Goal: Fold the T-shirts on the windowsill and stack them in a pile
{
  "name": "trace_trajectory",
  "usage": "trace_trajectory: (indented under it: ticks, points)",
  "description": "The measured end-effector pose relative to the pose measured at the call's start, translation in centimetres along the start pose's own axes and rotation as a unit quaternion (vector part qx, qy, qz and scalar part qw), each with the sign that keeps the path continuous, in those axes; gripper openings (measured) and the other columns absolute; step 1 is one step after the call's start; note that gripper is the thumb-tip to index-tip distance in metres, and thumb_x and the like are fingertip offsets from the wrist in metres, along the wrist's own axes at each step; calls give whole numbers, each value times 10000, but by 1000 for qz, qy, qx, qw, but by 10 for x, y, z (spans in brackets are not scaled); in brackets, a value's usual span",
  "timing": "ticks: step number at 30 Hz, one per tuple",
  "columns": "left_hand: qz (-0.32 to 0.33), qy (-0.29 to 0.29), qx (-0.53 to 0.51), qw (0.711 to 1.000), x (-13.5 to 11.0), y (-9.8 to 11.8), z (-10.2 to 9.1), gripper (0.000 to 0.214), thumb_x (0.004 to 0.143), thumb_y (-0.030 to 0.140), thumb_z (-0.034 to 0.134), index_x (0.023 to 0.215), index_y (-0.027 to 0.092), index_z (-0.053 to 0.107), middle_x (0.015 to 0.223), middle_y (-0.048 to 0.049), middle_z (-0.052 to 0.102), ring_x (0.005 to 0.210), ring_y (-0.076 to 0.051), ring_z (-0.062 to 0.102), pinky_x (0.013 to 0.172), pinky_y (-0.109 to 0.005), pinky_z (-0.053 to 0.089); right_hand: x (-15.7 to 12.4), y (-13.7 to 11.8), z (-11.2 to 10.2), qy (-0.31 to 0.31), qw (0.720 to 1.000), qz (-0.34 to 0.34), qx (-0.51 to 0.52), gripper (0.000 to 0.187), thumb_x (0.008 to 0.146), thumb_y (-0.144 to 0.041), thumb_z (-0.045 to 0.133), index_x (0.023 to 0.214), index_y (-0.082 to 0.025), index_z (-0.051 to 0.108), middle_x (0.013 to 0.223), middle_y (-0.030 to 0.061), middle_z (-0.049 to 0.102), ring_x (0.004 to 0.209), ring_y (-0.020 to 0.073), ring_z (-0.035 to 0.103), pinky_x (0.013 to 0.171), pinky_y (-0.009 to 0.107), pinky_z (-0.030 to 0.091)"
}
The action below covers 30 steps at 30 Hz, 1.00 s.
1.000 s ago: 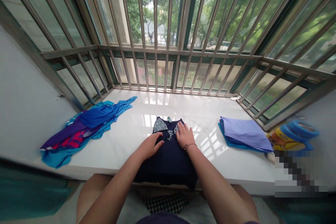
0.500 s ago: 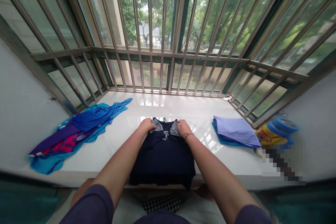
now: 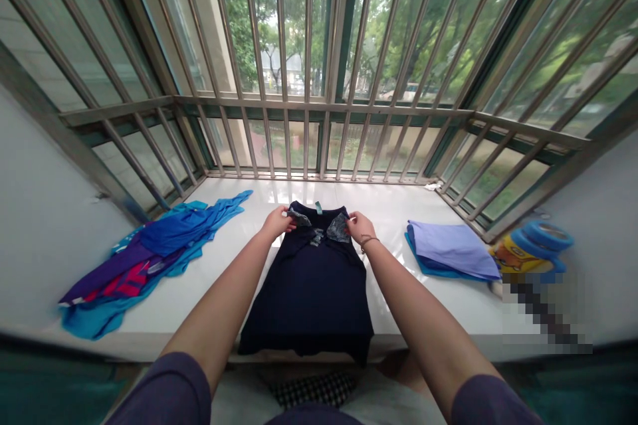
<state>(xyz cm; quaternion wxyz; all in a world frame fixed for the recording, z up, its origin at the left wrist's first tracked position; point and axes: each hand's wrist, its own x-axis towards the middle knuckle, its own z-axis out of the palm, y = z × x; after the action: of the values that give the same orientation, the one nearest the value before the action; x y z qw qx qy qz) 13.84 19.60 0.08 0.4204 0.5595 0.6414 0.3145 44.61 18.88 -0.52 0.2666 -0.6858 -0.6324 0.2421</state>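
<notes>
Pinching patterned collar (image 3: pixel 339 229) of navy garment (image 3: pixel 309 285) with left hand (image 3: pixel 277 221) and right hand (image 3: pixel 359 227), closed tight, flat on white ledge (image 3: pixel 393 212).

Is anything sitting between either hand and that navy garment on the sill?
Nothing visible. The left hand and right hand each pinch the navy garment at its patterned collar. The loose blue pile and the folded lavender stack lie apart on either side.

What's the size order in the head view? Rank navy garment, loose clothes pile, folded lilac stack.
1-2. The navy garment and the loose clothes pile look alike; garment nearer, so unranked.
3. The folded lilac stack.
</notes>
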Motion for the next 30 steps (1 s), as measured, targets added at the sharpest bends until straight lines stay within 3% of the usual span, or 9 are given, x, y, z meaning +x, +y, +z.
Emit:
trace_trajectory:
  ticks: [4, 8, 11, 13, 18, 23, 30]
  points:
    - [71, 16, -27, 997, -36, -10, -14, 162, 927, 235, 629, 1073, 249, 561, 901, 5, 780, 928, -188, 779, 856, -295, 606, -37, 6, -18, 33, 997, -60, 42, 239, 1025, -345, 532, 1200, -254, 667, 1007, 24, 772, 843, 167, 755, 761, 258, 577]
    - [161, -17, 88, 983, -94, -62, -20, 167, 872, 143, 578, 982, 258, 627, 993, 16, 783, 1030, -216, 750, 987, -344, 576, -102, 43, -11, -26, 989, -145, 30, 234, 961, -229, 531, 1114, -262, 705, 1083, 38, 782, 1029, 218, 746, 960, 351, 586]
    - [191, -12, 181, 965, -128, -101, -15, 374, 829, 68, 539, 1116, 260, 682, 1205, -25, 783, 1190, -258, 722, 1093, -402, 548, -141, 77, 2, -82, 974, -208, -28, 337, 932, -163, 497, 1159, -263, 725, 1247, 75, 758, 1258, 258, 687, 1145, 452, 518]
    - [188, 17, 205, 960, -139, -114, -11, 482, 828, 48, 543, 1244, 247, 684, 1343, -71, 748, 1304, -281, 677, 1174, -440, 505, -157, 92, 10, -69, 973, -216, -48, 397, 960, -190, 498, 1295, -252, 700, 1367, 106, 715, 1381, 276, 619, 1222, 494, 463]
    - [181, 66, 269, 944, -131, -105, -5, 401, 922, 99, 580, 1287, 217, 697, 1326, -138, 724, 1274, -298, 662, 1170, -449, 484, -173, 96, 24, -14, 978, -189, -82, 523, 1001, -246, 495, 1514, -199, 586, 1475, 161, 652, 1419, 297, 588, 1258, 517, 435]
    - [150, 35, 294, 943, -103, -87, -4, 406, 898, 175, 710, 1299, 238, 698, 1298, -112, 726, 1234, -274, 669, 1084, -371, 496, -182, 90, 37, -23, 979, -147, -139, 599, 1009, -183, 446, 1604, -201, 515, 1587, 144, 582, 1542, 315, 475, 1311, 567, 332]
    - [51, 54, 282, 956, -66, -88, -15, 155, 959, 283, 644, 1021, 229, 775, 881, -42, 770, 869, -234, 733, 754, -296, 502, -173, 92, 30, -69, 974, -157, -147, 597, 1037, -187, 451, 1628, -265, 492, 1678, 116, 496, 1592, 303, 406, 1306, 608, 305]
